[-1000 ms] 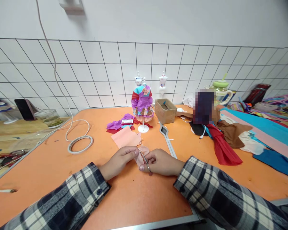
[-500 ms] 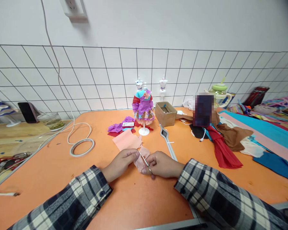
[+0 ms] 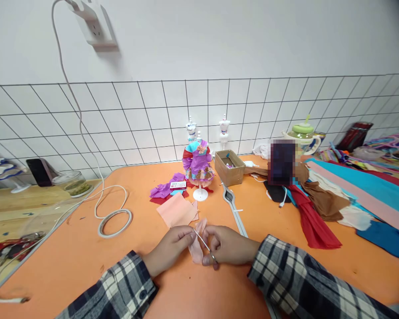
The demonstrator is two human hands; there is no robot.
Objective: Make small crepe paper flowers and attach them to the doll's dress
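Observation:
Pinched between the thumb and fingers of my left hand (image 3: pixel 173 246) is a small piece of thin pink paper (image 3: pixel 195 252), crumpled and hanging between my hands. My right hand (image 3: pixel 228 246) is closed on a slim silvery tool that looks like small scissors (image 3: pixel 204 243); its curved metal end sits at my thumb, and the thin tip reaches the left fingertips at the paper. Just beyond lies a flat pink paper sheet (image 3: pixel 177 209). Behind it, a doll dress form (image 3: pixel 199 170) wears a purple, red and blue ruffled outfit.
A cardboard box (image 3: pixel 229 173), a grey strap (image 3: pixel 234 210) and purple paper (image 3: pixel 161 190) lie past my hands. At left are a tape roll (image 3: pixel 115 234) and white cable (image 3: pixel 103 188). Red fabric (image 3: pixel 314 221), a blurred dark rectangle (image 3: pixel 282 163) and a lidded jug (image 3: pixel 302 135) stand right.
The view has tilted up, so everything sits lower in it. Both hands stay close together; the pink paper between them has shifted and hangs more narrowly, and the silvery tool stays in my right hand.

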